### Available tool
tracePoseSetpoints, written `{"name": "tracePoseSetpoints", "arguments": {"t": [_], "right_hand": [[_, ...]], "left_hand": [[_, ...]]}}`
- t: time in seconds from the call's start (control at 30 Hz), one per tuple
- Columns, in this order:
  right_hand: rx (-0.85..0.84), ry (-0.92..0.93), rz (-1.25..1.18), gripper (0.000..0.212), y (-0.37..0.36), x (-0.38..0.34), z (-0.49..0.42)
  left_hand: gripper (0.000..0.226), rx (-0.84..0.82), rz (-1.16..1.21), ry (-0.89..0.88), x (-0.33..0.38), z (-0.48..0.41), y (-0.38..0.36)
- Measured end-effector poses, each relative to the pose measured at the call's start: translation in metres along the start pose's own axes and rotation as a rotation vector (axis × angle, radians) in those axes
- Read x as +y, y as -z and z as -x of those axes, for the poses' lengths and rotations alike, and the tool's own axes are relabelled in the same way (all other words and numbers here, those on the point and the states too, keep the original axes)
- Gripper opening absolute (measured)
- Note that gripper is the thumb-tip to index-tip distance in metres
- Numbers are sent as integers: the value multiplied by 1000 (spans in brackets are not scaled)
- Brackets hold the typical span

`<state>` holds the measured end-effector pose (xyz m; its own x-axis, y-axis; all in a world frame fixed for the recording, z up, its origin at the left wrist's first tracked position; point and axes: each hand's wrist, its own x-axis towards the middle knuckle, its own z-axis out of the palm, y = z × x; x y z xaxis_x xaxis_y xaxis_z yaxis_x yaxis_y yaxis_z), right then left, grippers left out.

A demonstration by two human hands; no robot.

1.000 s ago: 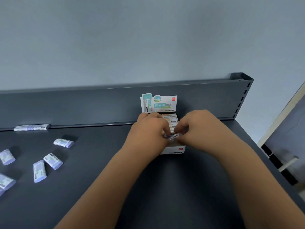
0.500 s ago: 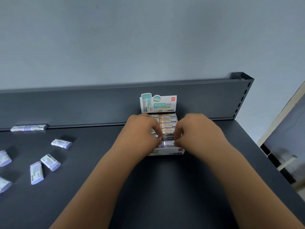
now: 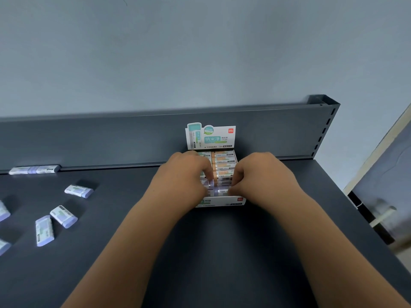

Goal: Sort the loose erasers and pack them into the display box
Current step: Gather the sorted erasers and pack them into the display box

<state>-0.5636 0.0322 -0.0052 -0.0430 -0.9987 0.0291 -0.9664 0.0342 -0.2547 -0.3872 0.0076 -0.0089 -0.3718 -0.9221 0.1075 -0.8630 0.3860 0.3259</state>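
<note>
Both hands are curled over the front of the box point(image 3: 222, 200): the left hand point(image 3: 184, 176) and right hand point(image 3: 262, 176) are pinched, fingertips down, on a purple eraser point(image 3: 220, 190) seated in the box's front row, though how firmly it is gripped cannot be told. Orange erasers point(image 3: 223, 165) are packed in rows behind it, below the upright header card point(image 3: 211, 136). Loose erasers point(image 3: 64, 215) are scattered well to the left on the dark shelf point(image 3: 222, 252), with two more point(image 3: 34, 169) laid end to end against the back panel.
</note>
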Motion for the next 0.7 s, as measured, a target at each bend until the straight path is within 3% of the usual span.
{"name": "tracePoseSetpoints", "arguments": {"t": [0.2, 0.4, 0.7], "right_hand": [[2, -7, -24, 13, -1, 2, 1], [69, 6, -153, 36, 3, 9, 1], [207, 149, -280, 20, 16, 10, 3]], "left_hand": [[26, 31, -7, -2, 0, 1, -1], [15, -19, -17, -8, -2, 1, 3], [15, 47, -139, 0, 4, 7, 6]]}}
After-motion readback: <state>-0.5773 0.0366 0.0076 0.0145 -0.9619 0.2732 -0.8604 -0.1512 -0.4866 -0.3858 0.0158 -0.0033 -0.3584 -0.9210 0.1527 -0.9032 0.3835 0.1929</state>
